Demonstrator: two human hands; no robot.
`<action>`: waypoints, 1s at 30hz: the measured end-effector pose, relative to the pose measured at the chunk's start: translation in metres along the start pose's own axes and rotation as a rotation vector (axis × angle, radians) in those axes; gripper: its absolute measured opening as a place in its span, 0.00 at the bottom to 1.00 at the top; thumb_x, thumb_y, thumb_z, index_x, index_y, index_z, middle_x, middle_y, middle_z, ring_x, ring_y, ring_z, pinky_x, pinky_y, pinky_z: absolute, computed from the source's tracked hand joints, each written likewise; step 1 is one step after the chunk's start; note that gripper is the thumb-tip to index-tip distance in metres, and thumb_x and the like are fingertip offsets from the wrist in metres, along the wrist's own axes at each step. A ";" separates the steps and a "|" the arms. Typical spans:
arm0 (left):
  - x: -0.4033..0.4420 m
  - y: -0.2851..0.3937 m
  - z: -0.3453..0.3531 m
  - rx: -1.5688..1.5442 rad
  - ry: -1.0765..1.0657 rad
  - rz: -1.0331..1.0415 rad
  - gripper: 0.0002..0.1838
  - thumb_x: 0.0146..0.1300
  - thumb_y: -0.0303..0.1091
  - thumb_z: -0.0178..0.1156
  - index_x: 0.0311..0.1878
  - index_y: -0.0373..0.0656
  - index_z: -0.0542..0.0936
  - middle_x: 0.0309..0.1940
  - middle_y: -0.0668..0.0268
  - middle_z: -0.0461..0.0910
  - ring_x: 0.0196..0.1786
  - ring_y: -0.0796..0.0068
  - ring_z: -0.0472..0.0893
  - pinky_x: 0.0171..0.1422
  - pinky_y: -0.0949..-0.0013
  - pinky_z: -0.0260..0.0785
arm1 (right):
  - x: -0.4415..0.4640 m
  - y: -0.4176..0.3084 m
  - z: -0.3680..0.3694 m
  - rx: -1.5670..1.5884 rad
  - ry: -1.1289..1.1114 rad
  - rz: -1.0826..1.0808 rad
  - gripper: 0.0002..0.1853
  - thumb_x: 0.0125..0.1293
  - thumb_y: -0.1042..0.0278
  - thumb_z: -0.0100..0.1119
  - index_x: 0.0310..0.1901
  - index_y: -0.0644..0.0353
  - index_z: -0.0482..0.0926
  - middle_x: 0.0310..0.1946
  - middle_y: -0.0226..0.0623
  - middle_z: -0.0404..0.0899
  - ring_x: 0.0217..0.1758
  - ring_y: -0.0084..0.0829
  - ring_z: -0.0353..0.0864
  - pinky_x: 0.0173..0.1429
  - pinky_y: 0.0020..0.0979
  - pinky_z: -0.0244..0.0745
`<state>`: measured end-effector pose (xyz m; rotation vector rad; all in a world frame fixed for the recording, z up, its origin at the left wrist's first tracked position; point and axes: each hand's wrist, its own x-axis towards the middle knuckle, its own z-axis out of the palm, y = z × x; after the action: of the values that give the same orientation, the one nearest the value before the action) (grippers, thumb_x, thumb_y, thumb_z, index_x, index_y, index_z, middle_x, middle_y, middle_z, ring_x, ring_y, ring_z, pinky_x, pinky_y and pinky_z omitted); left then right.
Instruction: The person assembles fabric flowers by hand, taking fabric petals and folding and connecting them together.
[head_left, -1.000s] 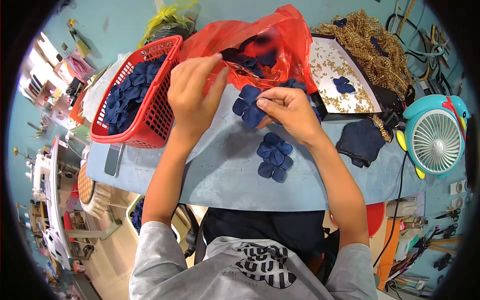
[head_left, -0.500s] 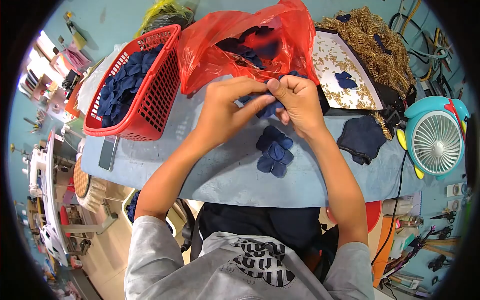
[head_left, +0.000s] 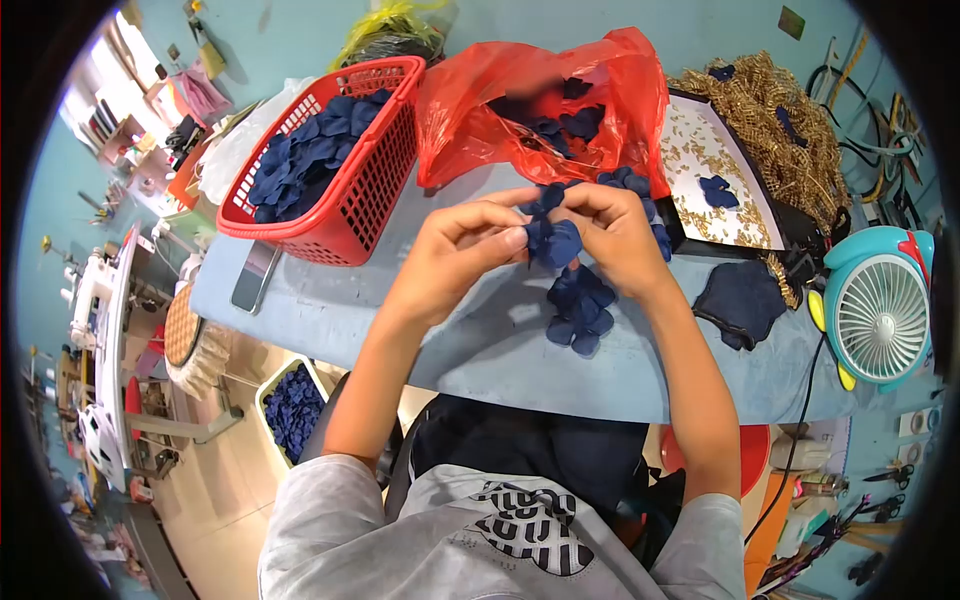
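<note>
I can't read any word, brand or number for certain: the only lettering large enough to notice is the black print (head_left: 540, 530) on the front of my grey shirt (head_left: 420, 540), bold blocky shapes like letters, stacked in rows inside a rounded outline and too bent by the folds of the cloth for me to make out. Any marks on the small dark square (head_left: 791, 22) up on the wall, or on the jar (head_left: 822, 484) at my right below the tabletop (head_left: 620, 375), are too small to tell.
</note>
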<state>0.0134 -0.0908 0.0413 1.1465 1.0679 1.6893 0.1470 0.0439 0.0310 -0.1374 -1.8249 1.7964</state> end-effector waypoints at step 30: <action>0.082 -0.006 0.004 0.828 0.075 0.690 0.10 0.55 0.32 0.61 0.39 0.37 0.78 0.30 0.65 0.79 0.32 0.80 0.77 0.35 0.73 0.68 | 0.003 0.006 -0.041 -0.491 -0.055 0.109 0.07 0.59 0.71 0.55 0.35 0.66 0.75 0.22 0.24 0.71 0.25 0.14 0.65 0.29 0.21 0.62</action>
<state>-0.0032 -0.0123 0.0586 2.1818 1.6150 1.8276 0.1614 0.0823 0.0238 -0.3818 -2.3058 1.3953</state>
